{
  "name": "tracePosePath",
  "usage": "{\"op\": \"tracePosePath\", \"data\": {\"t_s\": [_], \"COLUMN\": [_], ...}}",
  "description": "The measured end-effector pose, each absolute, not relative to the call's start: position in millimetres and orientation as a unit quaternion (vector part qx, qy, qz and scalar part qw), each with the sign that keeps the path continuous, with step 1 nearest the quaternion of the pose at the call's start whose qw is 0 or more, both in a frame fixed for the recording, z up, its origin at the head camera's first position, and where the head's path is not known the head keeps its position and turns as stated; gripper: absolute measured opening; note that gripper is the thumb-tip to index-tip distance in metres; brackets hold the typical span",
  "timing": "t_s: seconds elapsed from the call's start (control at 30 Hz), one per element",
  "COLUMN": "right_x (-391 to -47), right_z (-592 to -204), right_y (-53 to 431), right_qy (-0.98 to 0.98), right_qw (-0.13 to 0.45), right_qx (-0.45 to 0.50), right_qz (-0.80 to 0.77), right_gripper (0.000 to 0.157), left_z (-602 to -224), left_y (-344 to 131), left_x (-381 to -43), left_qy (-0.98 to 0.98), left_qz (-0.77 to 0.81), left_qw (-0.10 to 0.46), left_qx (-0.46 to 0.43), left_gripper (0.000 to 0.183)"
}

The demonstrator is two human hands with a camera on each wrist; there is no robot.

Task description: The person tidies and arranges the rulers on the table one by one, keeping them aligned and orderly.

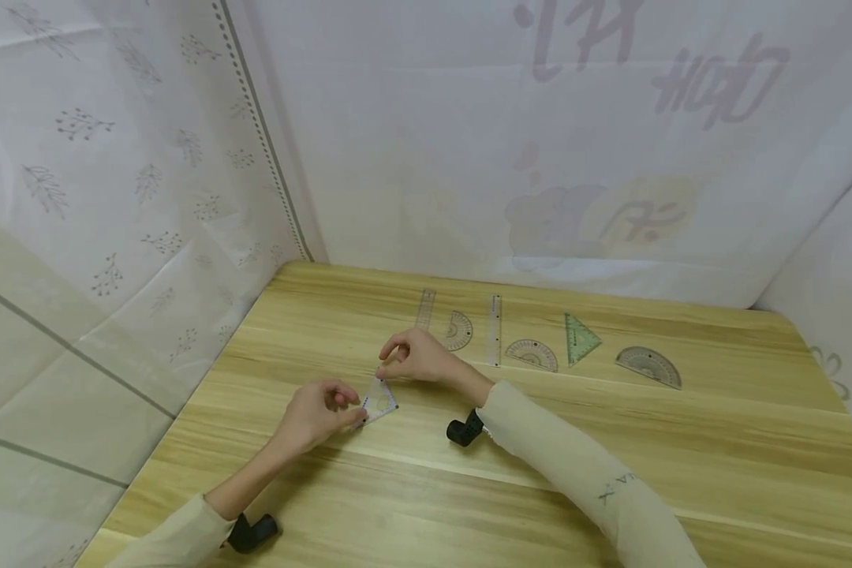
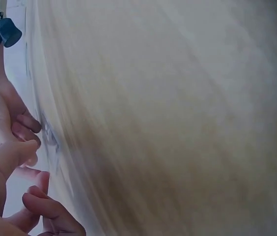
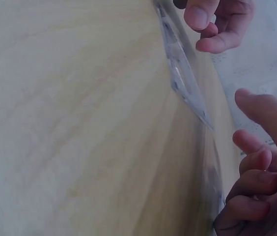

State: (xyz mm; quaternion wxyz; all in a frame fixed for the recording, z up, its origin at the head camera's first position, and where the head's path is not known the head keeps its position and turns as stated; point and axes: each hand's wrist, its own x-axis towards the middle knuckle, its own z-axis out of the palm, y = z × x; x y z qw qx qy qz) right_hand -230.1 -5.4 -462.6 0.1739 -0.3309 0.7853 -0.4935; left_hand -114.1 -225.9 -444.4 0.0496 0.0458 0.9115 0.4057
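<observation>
A small clear set square [image 1: 382, 401] with a cut-out lies on the wooden table between the two hands. My left hand [image 1: 319, 414] is at its lower left corner, the thumb overlapping the edge in the head view. In the left wrist view, the left thumb [image 2: 18, 152] and forefinger stand apart, with the other fingers bent loosely. Over the top corner hovers my right hand [image 1: 419, 355], its thumb near the tip. The right wrist view shows a gap between the right thumb [image 3: 266, 113] and the set square [image 3: 182, 66]. Whether the left thumb touches it, I cannot tell.
Along the back of the table [image 1: 412, 489] lie a short ruler [image 1: 426, 308], a protractor [image 1: 459, 331], a longer ruler [image 1: 495, 331], another protractor [image 1: 532, 355], a green set square [image 1: 581, 339] and a larger protractor [image 1: 649, 365]. Patterned cloth [image 1: 149, 158] hangs around the table.
</observation>
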Motion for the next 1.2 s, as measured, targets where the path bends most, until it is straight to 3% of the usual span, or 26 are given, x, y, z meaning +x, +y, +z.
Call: {"op": "tracePosePath", "data": {"t_s": [0.4, 0.67, 1.2], "right_x": [-229, -236, -237], "right_z": [-451, -452, -450], "right_y": [15, 39, 86], "right_qy": [0.772, 0.793, 0.805], "right_qw": [0.206, 0.168, 0.157], "right_qx": [-0.313, -0.328, -0.294], "right_qz": [-0.514, -0.486, -0.49], "right_gripper": [0.039, 0.042, 0.051], "left_z": [-441, -439, -424], "left_y": [-224, -222, -205], "left_x": [-124, -136, -163], "left_qy": [0.908, 0.898, 0.892], "left_qz": [0.412, 0.431, 0.432], "left_qw": [0.033, 0.051, 0.1], "left_qx": [0.063, 0.076, 0.089], "left_gripper": [0.025, 0.037, 0.051]}}
